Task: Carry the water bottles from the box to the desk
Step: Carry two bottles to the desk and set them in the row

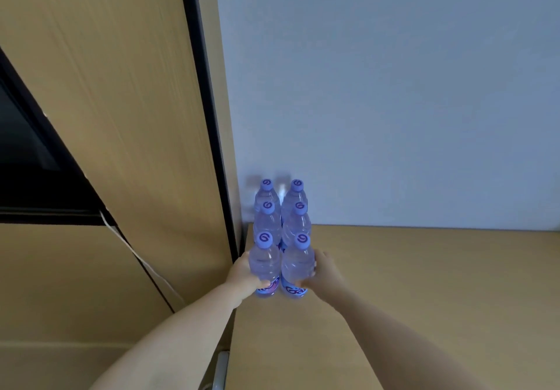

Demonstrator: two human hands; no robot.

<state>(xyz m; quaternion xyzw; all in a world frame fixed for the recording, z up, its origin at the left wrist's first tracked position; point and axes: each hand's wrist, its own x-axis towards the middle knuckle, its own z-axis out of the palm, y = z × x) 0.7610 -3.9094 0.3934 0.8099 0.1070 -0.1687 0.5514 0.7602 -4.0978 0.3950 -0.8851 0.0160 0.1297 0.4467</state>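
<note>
Several clear water bottles with blue caps stand upright in two rows on the wooden desk (424, 283), in its far left corner by the wall. My left hand (242, 274) grips the nearest left bottle (264, 263) from its left side. My right hand (325, 271) grips the nearest right bottle (298, 265) from its right side. Both held bottles stand on the desk, touching each other and the bottles behind (281, 216). The box is out of view.
A tall wooden cabinet panel (121, 116) with a black edge rises just left of the bottles. A pale wall (394, 86) runs behind the desk. A dark opening (24, 162) shows at far left. A metal handle (220, 368) sits below the desk's left edge.
</note>
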